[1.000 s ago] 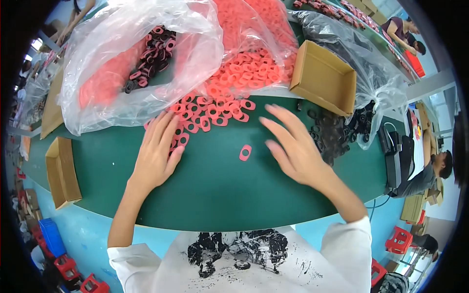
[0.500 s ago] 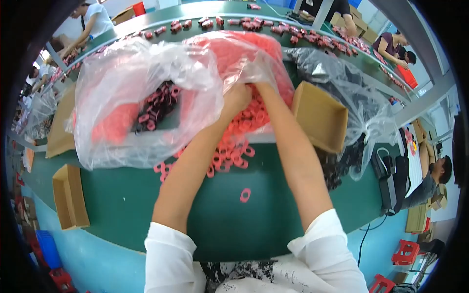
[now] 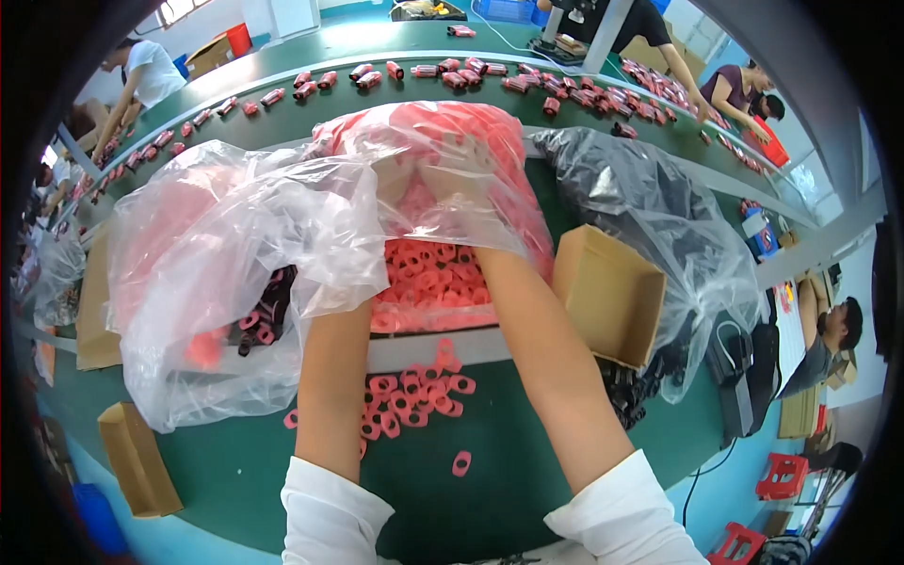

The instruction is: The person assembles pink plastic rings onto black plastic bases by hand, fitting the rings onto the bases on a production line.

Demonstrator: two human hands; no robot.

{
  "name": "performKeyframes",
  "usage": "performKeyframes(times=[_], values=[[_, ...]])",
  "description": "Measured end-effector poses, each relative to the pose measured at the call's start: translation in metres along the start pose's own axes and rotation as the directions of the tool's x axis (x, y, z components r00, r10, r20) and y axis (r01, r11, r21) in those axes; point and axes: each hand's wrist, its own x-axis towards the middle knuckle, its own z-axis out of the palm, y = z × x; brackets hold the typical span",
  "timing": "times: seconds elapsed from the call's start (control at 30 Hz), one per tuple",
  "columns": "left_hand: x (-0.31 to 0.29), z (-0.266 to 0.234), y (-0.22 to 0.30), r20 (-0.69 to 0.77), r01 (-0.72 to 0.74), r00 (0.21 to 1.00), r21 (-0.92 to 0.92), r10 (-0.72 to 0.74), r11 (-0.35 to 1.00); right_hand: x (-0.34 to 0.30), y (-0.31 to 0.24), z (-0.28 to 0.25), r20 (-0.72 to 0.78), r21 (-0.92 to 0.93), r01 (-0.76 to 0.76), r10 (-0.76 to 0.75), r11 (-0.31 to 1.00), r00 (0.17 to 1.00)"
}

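Both my hands reach into a clear plastic bag (image 3: pixel 527 202) full of pinkish-red oval ring pieces (image 3: pixel 428 278). Under its film, my right hand (image 3: pixel 460 174) shows faintly, fingers stretched forward over the pieces. My left hand (image 3: pixel 392 181) is beside it, its fingers blurred by the plastic. Loose pink rings (image 3: pixel 410 400) lie on the green table in front of the bag, one single ring (image 3: pixel 461 463) apart and nearer me. Left of my left forearm, another crumpled clear bag (image 3: pixel 207 282) holds red pieces and black-and-pink parts (image 3: pixel 268 311).
Open cardboard boxes stand at right (image 3: pixel 612 297) and at the left table edge (image 3: pixel 139 461). A tied bag of black parts (image 3: pixel 650 207) lies at right. Behind, a green conveyor belt (image 3: pixel 348 104) carries pink-and-black assembled pieces. Other people work beyond it. A grey metal post (image 3: pixel 829 235) slants at right.
Both hands have gone deeper into the bag of red pieces, under its film. The bag's mouth has opened over the pieces, and the left bag's film has folded down. The view has tilted up.
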Motion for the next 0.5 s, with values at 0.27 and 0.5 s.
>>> performKeyframes(times=[0.27,0.5], values=[[0.003,0.069,0.055,-0.149,-0.126,0.989,-0.736,0.023,0.666,-0.002,0.079,0.018,-0.517,-0.65,0.165,-0.591,0.742,0.619],[-0.034,0.055,-0.018,-0.141,-0.43,0.888,-0.594,0.438,0.68,-0.07,-0.028,-0.084,0.481,0.214,0.139,-0.229,0.967,0.846]])
